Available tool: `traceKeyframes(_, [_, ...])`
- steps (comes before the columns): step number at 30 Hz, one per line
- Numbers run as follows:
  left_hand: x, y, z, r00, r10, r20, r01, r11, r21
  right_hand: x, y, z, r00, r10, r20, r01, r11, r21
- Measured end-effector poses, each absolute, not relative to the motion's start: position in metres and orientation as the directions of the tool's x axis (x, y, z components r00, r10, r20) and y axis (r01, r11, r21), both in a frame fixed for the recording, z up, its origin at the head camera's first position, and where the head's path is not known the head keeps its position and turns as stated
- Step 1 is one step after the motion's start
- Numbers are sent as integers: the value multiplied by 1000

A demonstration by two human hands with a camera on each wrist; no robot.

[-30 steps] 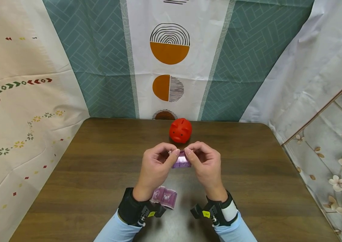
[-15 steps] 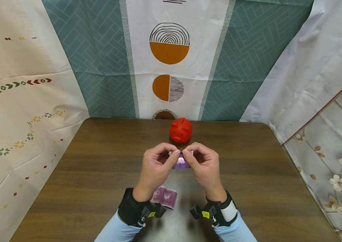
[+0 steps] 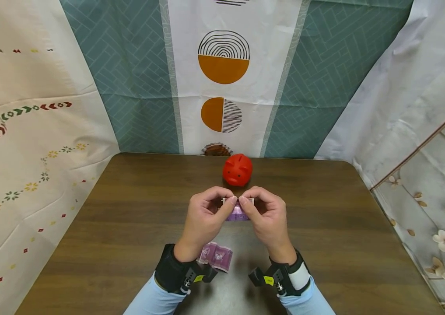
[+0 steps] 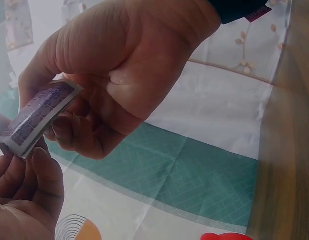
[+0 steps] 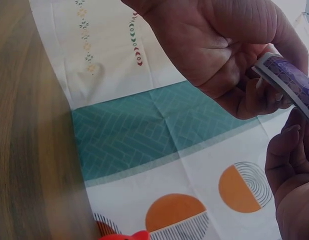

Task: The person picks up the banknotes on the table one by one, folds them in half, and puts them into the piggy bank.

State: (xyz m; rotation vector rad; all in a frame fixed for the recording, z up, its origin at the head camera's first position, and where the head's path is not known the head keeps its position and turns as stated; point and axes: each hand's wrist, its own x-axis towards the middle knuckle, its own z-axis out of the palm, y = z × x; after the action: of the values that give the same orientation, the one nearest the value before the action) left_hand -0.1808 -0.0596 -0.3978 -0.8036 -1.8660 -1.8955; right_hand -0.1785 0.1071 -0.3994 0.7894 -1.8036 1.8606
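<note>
Both hands meet over the table in front of a red piggy bank (image 3: 237,170). Between them is a folded purple banknote (image 3: 238,214), held above the tabletop. The left hand (image 3: 206,214) pinches its left part with thumb and curled fingers, and the right hand (image 3: 268,214) pinches the right part in the same way. The thumb tips nearly meet at the middle of its upper edge. In the left wrist view the banknote (image 4: 38,117) shows as a narrow strip with a pale border. The right wrist view has the banknote (image 5: 287,80) slightly bent, its far end cut off.
A second, creased purple-pink banknote (image 3: 220,258) lies on the brown wooden table (image 3: 127,245), beside the left wrist and partly behind its camera. Patterned cloths (image 3: 139,87) hang behind the table and at both sides.
The right thumb has slid left along the banknote toward the left thumb, baring the note's upper right corner. The head view has shifted slightly; the piggy bank and second banknote stay put.
</note>
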Motion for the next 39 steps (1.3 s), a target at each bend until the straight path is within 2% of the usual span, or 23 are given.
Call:
traceKeyframes(7, [-181,-60,-398,-764,138,630,629,-58,775,-179,106,-400,-739,-92,667,-662,-80,-745])
traceKeyframes(15, [-181,-59,-397,-761,166,627,630,-44,775,-178,107,-399,-765,-71,640,-639,-36,-768])
traceKeyframes(25, [-179,-61,-395,-794,124,595,597,-22,802,-178,110,-399,-778,-30,627,-625,-53,-779])
traceKeyframes(39, [-180,-61,-394,-782,97,616,613,-58,788,-178,113,-397,-797,4,603,-603,-44,-796])
